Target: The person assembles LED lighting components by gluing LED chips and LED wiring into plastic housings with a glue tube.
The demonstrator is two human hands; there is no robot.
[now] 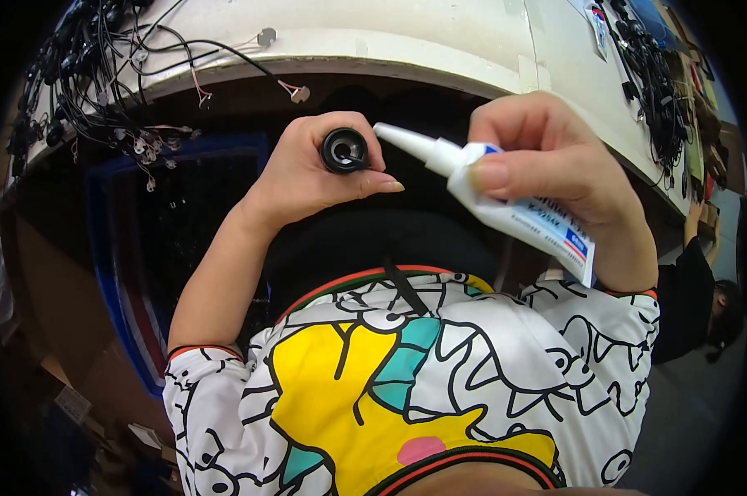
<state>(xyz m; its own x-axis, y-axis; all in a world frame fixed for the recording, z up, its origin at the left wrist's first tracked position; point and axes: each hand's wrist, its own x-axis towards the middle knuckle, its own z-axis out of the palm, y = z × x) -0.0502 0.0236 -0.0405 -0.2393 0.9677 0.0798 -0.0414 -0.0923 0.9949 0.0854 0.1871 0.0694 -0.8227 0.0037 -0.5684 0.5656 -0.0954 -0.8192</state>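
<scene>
My left hand is wrapped round a black cylindrical part, its round open end turned up toward me. Inside that opening something pale and metallic shows, too small to name. My right hand pinches a white squeeze tube of glue with blue and red print, between thumb and fingers. The tube is tilted, its long tapered nozzle pointing left. The nozzle tip sits just right of the black part, close to my left fingers; whether it touches them I cannot tell.
A white table edge curves across the far side. Black cables with small connectors hang over it at left, more cables lie at right. A blue-rimmed bin stands low at left. Another person is at far right.
</scene>
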